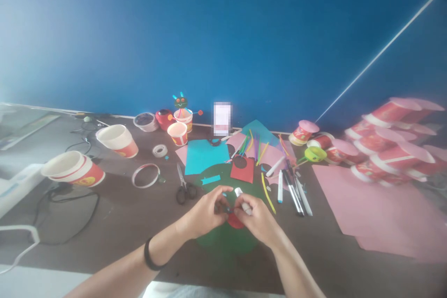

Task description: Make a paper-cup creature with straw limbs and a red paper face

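My left hand [209, 210] is closed, thumb and fingertips pinched together above a red paper circle [236, 222]; a small bluish bit shows at the tips, too small to name. Close beside it, my right hand [256, 219] wraps round a white marker [246, 207], its pale end pointing up and away. Part of the red circle is hidden by the fingers. Beneath both hands lies a dark green paper sheet [226, 242]. Just beyond are a red paper square [242, 174] with a round hole and a small blue paper strip [211, 179].
Black scissors [181, 188] and a tape roll [146, 176] lie left, near paper cups [117, 142]. A blue sheet [206, 156] is behind. Several pens [293, 193] and pipe cleaners [258, 149] sit right, before pink sheets [366, 214] and stacked red cups [391, 139].
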Demonstrator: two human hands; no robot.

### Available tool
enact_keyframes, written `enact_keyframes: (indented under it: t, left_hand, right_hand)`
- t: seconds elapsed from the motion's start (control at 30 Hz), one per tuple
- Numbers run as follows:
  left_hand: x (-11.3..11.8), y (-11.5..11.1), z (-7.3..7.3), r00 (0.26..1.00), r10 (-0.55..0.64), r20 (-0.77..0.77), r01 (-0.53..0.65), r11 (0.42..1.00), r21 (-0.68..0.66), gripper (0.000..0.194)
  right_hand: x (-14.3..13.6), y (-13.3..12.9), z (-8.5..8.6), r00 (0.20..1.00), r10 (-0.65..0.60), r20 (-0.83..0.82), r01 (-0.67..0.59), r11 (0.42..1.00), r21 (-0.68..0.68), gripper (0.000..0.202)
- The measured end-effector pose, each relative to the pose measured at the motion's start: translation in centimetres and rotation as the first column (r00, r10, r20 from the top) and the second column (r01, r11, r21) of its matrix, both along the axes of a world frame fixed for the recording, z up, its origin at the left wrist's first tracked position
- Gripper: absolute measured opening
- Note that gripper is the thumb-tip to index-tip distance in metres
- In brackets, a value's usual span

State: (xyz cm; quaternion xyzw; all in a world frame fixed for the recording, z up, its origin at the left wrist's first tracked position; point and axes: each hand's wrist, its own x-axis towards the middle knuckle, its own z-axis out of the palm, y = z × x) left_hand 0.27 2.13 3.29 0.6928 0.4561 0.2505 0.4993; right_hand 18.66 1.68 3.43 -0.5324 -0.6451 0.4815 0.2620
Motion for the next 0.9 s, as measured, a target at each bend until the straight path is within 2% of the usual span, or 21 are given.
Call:
enact_keyframes:
  t: [0.33,0.9]
  left_hand:
    - [0.74,-0.07,-0.23,0.997,0.078,0.012,-0.079,0.995,0.055,0.05]
    - [0.93,-0.05,0.04,0.997,0.072,-0.027,-0.07,0.994,0.085,0.056]
  right_hand:
    - [-0.1,-0.11,-0.03,1.0,-0.007,-0.01,0.007,1.0,0.016,0.009]
    - [-0.12,-0.12,-0.14,1.0,-0.009,0.006,0.009,1.0,0.001,0.006]
